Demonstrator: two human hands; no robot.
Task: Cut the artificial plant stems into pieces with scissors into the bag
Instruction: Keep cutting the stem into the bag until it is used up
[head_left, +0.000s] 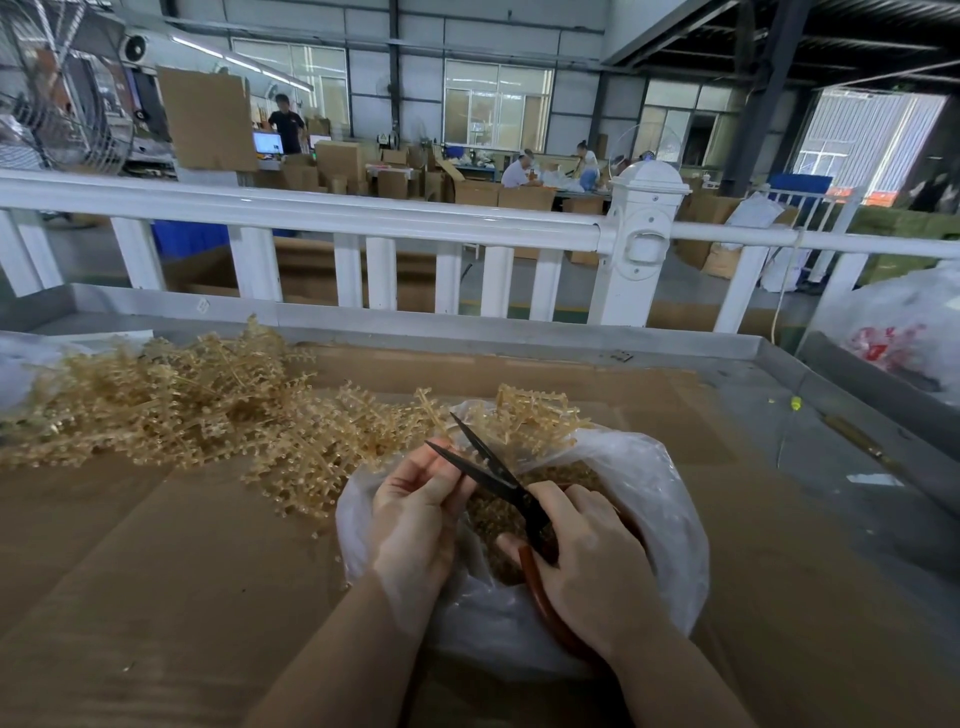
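Artificial plant stems (171, 410): pale gold plastic sprigs, heaped on the cardboard-covered surface (156, 571) at left, the heap trailing right to the rim of the bag.

Head view. Clear plastic bag (660, 499): mouth open, cut pieces already inside, uncut sprigs lying over its far rim.

Left hand (415, 514): over the bag mouth, grip pinched together at the fingertips, apparently on a short stem that is mostly hidden.

Right hand (587, 561): grip curled round the red handles of the scissors (493, 473); black blades apart, tips near the left fingertips.

Step in hand, by judgement: mid-cutting, blades set for a snip. Next move calls for closing the blades on the stem above the bag, clear of the fingertips, so the pieces drop inside.
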